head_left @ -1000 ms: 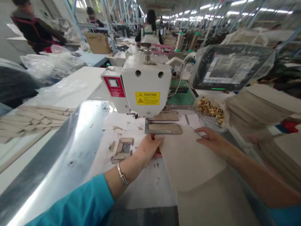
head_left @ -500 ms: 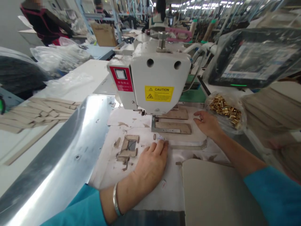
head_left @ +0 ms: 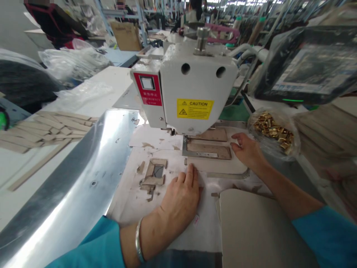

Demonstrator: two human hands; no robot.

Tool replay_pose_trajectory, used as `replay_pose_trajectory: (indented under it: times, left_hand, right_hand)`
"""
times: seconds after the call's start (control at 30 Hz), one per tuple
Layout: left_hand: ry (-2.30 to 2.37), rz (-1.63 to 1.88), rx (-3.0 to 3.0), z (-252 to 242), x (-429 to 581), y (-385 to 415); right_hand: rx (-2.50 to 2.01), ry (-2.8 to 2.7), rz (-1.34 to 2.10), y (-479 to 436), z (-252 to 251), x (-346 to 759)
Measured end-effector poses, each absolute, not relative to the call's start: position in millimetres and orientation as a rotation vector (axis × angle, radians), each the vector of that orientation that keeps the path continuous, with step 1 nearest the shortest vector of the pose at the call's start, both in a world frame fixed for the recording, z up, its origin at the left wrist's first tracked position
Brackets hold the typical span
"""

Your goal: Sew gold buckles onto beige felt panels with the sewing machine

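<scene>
A flat beige panel (head_left: 223, 166) with a rounded right corner lies beneath the metal clamp frame (head_left: 206, 155) of a white sewing machine (head_left: 195, 89). My left hand (head_left: 182, 195), palm down with its fingers stretched forward, rests on the white sheet, and its fingertips touch the panel's near left edge. At the panel's right end is my right hand (head_left: 247, 149). Its thumb and forefinger are apart at the edge, with nothing seen between them; the other fingers are partly hidden. Left of my left hand, taped strips (head_left: 156, 182) surround a small rectangular opening.
A stack of beige panels (head_left: 256, 227) lies near my right forearm. A plastic bag of gold metal fittings (head_left: 275, 130) sits to the right, under a plastic-wrapped screen (head_left: 309, 67). Beige strips (head_left: 52, 130) are piled on the left table. Another person (head_left: 54, 22) stands at the back left.
The view has shifted slightly. My left fingers have straightened against the panel's near edge, and a small whitish spot at their tips no longer shows. My right hand stays at the right end.
</scene>
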State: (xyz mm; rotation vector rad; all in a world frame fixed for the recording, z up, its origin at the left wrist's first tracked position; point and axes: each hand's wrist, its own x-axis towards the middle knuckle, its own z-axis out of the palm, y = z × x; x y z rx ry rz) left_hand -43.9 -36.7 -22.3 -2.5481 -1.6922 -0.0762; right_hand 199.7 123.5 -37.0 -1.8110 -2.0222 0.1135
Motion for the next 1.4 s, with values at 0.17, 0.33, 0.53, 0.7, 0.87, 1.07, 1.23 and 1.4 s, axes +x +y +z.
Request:
replay_pose_trajectory:
  times: [0.17, 0.33, 0.53, 0.7, 0.87, 1.07, 1.23, 1.4]
  left_hand:
    - [-1.780, -0.060, -2.590, -15.9, -46.1, -30.6]
    - [-1.783, -0.037, -2.583, -8.1, -50.9, -27.5]
    - [-1.756, -0.064, -2.582, -10.2, -49.4, -26.4]
    - [-1.742, -0.053, -2.582, -9.0, -49.0, -25.9]
    - [-1.721, -0.026, -2.559, -9.3, -48.9, -25.5]
    - [-1.733, -0.024, -2.576, -9.3, -48.9, -25.1]
    - [-1.748, -0.011, -2.594, -6.3, -49.3, -24.0]
    - [-1.748, 0.004, -2.588, -5.0, -47.9, -23.7]
  right_hand:
    - [-1.789, -2.159, 0.060, 122.4, -31.5, 205.9]
    - [-1.497, -2.362, 0.094, 96.8, -8.5, 225.1]
    - [-1.242, -2.586, 0.287, 36.2, -7.1, 244.5]
    - [-1.284, -2.635, 0.225, 6.3, -20.6, 252.8]
    - [-1.321, -2.639, 0.164, 5.1, -18.1, 249.2]
    - [-1.257, -2.492, 0.231, 34.2, -10.2, 244.9]
    - [-1.202, -2.646, 0.239, 65.8, -5.9, 243.8]
    - [-1.295, -2.648, 0.354, 76.9, -12.7, 240.8]
